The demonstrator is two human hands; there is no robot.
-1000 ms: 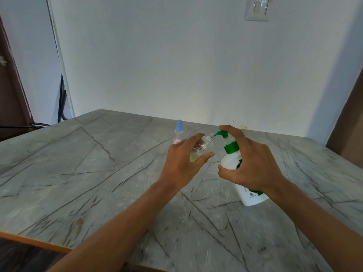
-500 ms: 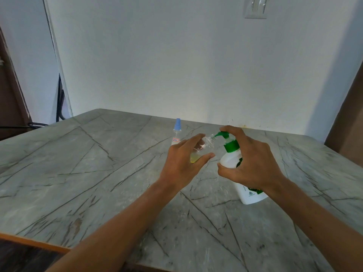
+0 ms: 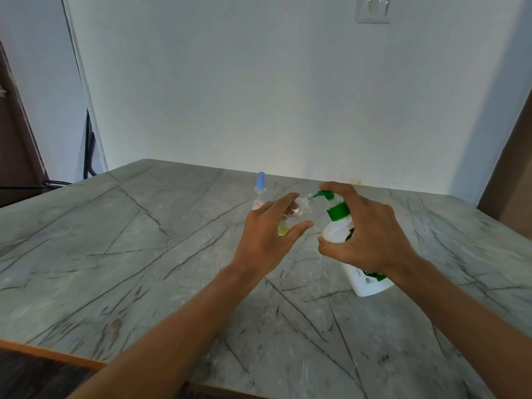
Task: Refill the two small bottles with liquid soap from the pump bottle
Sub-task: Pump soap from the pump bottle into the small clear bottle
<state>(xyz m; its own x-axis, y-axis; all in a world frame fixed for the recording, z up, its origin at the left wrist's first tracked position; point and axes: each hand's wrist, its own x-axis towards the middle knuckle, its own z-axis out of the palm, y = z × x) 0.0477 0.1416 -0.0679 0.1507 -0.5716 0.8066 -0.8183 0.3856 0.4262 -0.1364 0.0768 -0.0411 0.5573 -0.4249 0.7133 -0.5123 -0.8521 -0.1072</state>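
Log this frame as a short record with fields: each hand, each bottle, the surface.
left hand: holds the small clear bottle tilted, its mouth at the green pump spout
right hand: wraps the pump bottle, forefinger on top of the pump
small clear bottle: uncapped, a little yellowish liquid at its bottom
pump bottle: white, tilted toward the clear bottle
blue-capped bottle: upright on the table, beyond the left hand, untouched
table: grey marble-pattern top
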